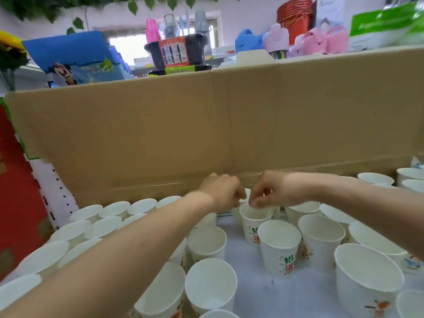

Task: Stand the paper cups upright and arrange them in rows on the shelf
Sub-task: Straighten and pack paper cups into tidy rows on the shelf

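Several white paper cups with coloured print stand upright on the white shelf [247, 292]. Tidy rows fill the left side [96, 228]; looser cups stand at the right [321, 237]. My right hand [273, 191] pinches the far rim of an upright cup [253, 222] near the cardboard wall. My left hand [223, 191] has curled fingers at another cup [246, 194] just behind it, mostly hidden; the grip itself is hard to make out.
A tall brown cardboard wall [229, 134] closes the back of the shelf. Above it sit a black planter [176, 53], pink and blue toys and red buckets [296, 17]. A red panel [16, 191] and a white perforated upright [57, 193] stand at the left.
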A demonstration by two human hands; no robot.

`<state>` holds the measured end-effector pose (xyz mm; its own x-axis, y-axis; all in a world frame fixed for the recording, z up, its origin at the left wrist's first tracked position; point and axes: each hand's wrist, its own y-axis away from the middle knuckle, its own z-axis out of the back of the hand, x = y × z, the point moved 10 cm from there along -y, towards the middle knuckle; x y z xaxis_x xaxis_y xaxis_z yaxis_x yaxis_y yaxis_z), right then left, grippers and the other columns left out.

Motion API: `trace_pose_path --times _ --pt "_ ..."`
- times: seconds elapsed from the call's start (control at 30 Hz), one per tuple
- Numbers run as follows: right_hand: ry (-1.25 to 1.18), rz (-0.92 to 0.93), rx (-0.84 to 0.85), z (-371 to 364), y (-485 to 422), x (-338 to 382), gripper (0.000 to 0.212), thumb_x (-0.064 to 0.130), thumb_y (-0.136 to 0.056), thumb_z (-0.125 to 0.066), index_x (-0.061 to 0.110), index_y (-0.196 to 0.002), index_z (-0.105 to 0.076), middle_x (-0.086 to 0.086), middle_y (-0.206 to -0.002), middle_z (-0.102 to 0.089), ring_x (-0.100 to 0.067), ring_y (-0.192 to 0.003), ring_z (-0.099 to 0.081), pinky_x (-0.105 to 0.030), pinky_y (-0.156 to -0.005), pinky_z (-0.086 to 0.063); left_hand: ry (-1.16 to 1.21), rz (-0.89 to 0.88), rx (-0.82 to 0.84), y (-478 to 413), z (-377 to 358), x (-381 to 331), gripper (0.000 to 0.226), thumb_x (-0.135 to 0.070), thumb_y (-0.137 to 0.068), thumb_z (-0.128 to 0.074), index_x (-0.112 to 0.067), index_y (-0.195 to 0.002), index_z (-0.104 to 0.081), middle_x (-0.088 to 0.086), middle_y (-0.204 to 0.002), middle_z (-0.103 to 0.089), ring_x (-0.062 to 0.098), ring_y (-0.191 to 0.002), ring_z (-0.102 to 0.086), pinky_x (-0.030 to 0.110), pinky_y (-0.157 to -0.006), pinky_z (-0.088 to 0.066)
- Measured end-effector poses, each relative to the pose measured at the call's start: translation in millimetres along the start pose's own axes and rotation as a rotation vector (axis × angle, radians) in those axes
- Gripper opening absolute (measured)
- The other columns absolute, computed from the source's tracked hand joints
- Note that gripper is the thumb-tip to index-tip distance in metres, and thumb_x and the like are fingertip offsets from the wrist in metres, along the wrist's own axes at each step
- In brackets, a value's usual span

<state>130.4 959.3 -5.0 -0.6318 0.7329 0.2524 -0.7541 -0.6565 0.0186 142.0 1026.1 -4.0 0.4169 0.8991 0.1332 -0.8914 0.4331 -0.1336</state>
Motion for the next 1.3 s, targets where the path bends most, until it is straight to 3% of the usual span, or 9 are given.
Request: trace_pose_path --times 0.17,0.3,0.4,0.5,0.67,0.9,1.13,1.2,1.3 --pt "0.025 -0.042 0.182 -21.3 19.7 -1.6 0.034 0.034 -0.089 -0.059 0.018 -0.058 -0.054 0.008 -0.056 -0.043 -0.012 -0.055 -0.037 -0.029 -0.058 -0.034 -0.040 -0.037 -0.068 -5.9 0.6 2.0 0.019 -0.031 -0.089 -0.063 -0.030 -0.106 -0.070 -0.011 -0.107 -0.069 0.012 -0.103 -0.059 0.028 -0.079 -0.026" --pt "0.015 -0.042 0.259 -20.8 41.1 6.6 0.028 0.035 -0.087 -0.060 0.025 -0.060 -0.063 0.014 -0.057 -0.057 -0.005 -0.054 -0.046 -0.026 -0.058 -0.041 -0.041 -0.031 -0.063 -2.0 0.9 13.3 0.019 -0.031 -0.088 -0.062 -0.032 -0.105 -0.071 -0.013 -0.106 -0.070 0.011 -0.100 -0.059 0.029 -0.077 -0.025" --pt "-0.031 -0.006 0.077 6.3 30.5 1.7 0.017 0.029 -0.086 -0.063 0.024 -0.073 -0.072 0.011 -0.072 -0.071 -0.009 -0.068 -0.061 -0.030 -0.067 -0.050 -0.042 -0.018 -0.053 0.9 -1.9 18.4 0.017 -0.030 -0.087 -0.062 -0.031 -0.101 -0.071 -0.012 -0.102 -0.070 0.011 -0.097 -0.059 0.029 -0.076 -0.024" --pt "0.129 -0.071 -0.101 27.8 6.9 -29.2 0.010 0.021 -0.082 -0.064 0.020 -0.081 -0.074 0.004 -0.078 -0.071 -0.014 -0.072 -0.062 -0.032 -0.068 -0.052 -0.067 -0.013 -0.057 1.0 -3.1 18.2 0.016 -0.026 -0.086 -0.060 -0.031 -0.098 -0.070 -0.012 -0.099 -0.070 0.011 -0.094 -0.059 0.029 -0.079 -0.027" --pt "0.282 -0.106 -0.024 4.7 -17.0 -52.7 0.015 0.034 -0.080 -0.069 0.019 -0.081 -0.071 0.002 -0.084 -0.070 -0.024 -0.080 -0.064 -0.036 -0.069 -0.052 -0.083 -0.015 -0.045 0.1 -4.7 19.1 0.008 -0.036 -0.084 -0.061 -0.032 -0.090 -0.065 -0.013 -0.096 -0.069 0.010 -0.093 -0.060 0.031 -0.081 -0.029" --pt "0.279 0.034 -0.060 -0.8 -24.5 -31.2 0.005 0.018 -0.084 -0.065 0.020 -0.082 -0.069 0.008 -0.074 -0.059 -0.014 -0.067 -0.052 -0.022 -0.049 -0.034 -0.064 -0.011 -0.079 -1.7 -0.6 20.8 0.014 -0.036 -0.087 -0.063 -0.030 -0.096 -0.072 -0.013 -0.098 -0.071 0.010 -0.094 -0.060 0.032 -0.083 -0.029" --pt "0.252 0.053 -0.061 -2.2 -30.9 -29.6 0.028 0.013 -0.082 -0.064 0.024 -0.060 -0.051 0.010 -0.059 -0.051 -0.013 -0.058 -0.046 -0.023 -0.048 -0.032 -0.104 -0.004 -0.056 1.8 -1.6 29.7 0.014 -0.036 -0.088 -0.062 -0.030 -0.097 -0.070 -0.013 -0.098 -0.070 0.010 -0.095 -0.060 0.031 -0.082 -0.028" --pt "0.232 0.046 -0.061 -1.9 -30.3 -31.0 0.021 0.014 -0.083 -0.065 0.024 -0.065 -0.060 0.010 -0.063 -0.054 -0.014 -0.062 -0.051 -0.025 -0.053 -0.036 -0.114 -0.006 -0.053 2.8 -1.8 28.3 0.013 -0.036 -0.088 -0.062 -0.030 -0.096 -0.070 -0.013 -0.097 -0.070 0.010 -0.094 -0.060 0.032 -0.085 -0.030" --pt "0.212 0.021 -0.067 0.9 -25.9 -33.0 0.015 0.017 -0.087 -0.064 0.021 -0.099 -0.072 0.005 -0.089 -0.066 -0.016 -0.081 -0.060 -0.026 -0.067 -0.045 -0.077 0.007 -0.044 4.7 -0.9 27.9 0.017 -0.041 -0.088 -0.061 -0.031 -0.100 -0.068 -0.013 -0.101 -0.069 0.009 -0.098 -0.060 0.031 -0.085 -0.028"
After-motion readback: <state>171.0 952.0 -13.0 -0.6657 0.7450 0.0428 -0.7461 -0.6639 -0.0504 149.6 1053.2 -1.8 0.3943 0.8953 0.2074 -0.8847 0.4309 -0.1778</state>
